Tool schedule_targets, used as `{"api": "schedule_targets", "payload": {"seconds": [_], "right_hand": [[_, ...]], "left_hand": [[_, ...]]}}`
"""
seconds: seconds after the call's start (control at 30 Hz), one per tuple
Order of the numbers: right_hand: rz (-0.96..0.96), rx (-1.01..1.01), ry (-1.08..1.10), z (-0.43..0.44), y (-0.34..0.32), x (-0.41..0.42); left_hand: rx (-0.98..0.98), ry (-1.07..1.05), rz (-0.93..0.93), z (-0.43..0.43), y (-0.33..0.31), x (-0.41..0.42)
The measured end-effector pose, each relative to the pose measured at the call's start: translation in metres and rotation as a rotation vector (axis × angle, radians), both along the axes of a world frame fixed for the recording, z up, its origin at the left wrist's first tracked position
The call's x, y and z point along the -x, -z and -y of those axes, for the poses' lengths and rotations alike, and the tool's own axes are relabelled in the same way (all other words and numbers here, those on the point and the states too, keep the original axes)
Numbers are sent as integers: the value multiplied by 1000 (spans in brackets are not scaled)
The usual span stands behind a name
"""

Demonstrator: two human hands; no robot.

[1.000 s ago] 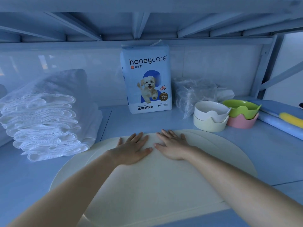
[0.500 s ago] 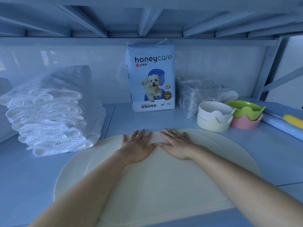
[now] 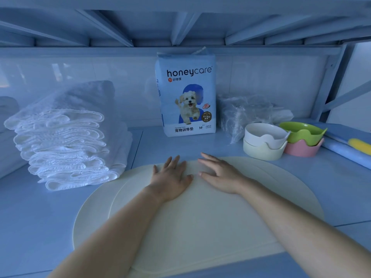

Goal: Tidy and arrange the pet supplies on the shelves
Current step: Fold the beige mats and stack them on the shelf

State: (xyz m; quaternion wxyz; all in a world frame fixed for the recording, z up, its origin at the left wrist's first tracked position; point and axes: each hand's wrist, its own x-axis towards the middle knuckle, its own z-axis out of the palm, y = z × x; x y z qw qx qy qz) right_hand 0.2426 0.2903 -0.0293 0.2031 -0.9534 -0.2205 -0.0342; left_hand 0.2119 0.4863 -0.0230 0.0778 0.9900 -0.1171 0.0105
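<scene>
A large cream feeding mat [image 3: 200, 227] lies flat on the shelf, its front edge hanging a little over the shelf's front. My left hand [image 3: 170, 177] and my right hand [image 3: 219, 174] both rest palm-down on its far part, side by side, fingers spread, holding nothing. Behind them a pack of honeycare training pads [image 3: 187, 95] stands upright against the back wall. A stack of folded white pads [image 3: 64, 141] sits at the left. At the right are two bowl stacks: white on cream [image 3: 264, 140] and green on pink [image 3: 303, 138].
Crumpled clear plastic bags [image 3: 245, 113] lie behind the bowls. A blue roll with a yellow piece [image 3: 359, 146] lies at the far right. The upper shelf's underside [image 3: 180, 23] is low overhead. A diagonal frame brace [image 3: 345, 97] stands at the right.
The view has shifted a little, so the shelf items sit further right in the frame. Both hands stay flat on the mat, moved slightly forward.
</scene>
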Motion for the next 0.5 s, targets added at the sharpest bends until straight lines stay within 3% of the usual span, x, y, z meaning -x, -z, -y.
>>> {"api": "schedule_targets", "payload": {"seconds": [0.07, 0.17, 0.5], "right_hand": [[39, -35, 23, 1, 1, 3], [-9, 49, 24, 1, 3, 3], [-52, 187, 193, -2, -2, 11]], "left_hand": [[22, 112, 37, -1, -1, 3], [0, 180, -48, -2, -1, 3], [-89, -7, -63, 2, -4, 10]]}}
